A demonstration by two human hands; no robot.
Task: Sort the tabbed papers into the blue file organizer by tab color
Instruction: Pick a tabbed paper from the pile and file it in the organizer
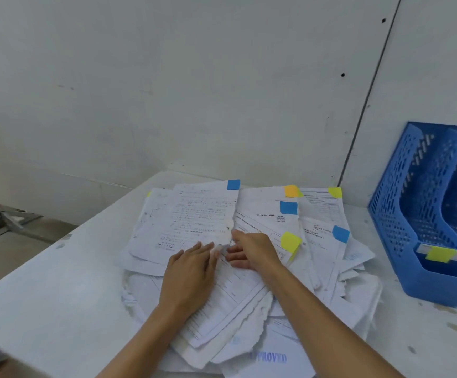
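Two hands are set on the pile of tabbed papers (194, 214) on the bench (58, 296), the left hand (192, 268) laid flat, the right hand (252, 251) bent at a sheet's edge with its hold not clearly seen, and the blue file organizer (402, 214) is stood off to the right, nearer the right hand.

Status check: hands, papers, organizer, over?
Left hand flat on tabbed papers. Right hand at a sheet edge, grip unclear. Blue file organizer right of pile, no papers visible inside. Nothing seen in the way.
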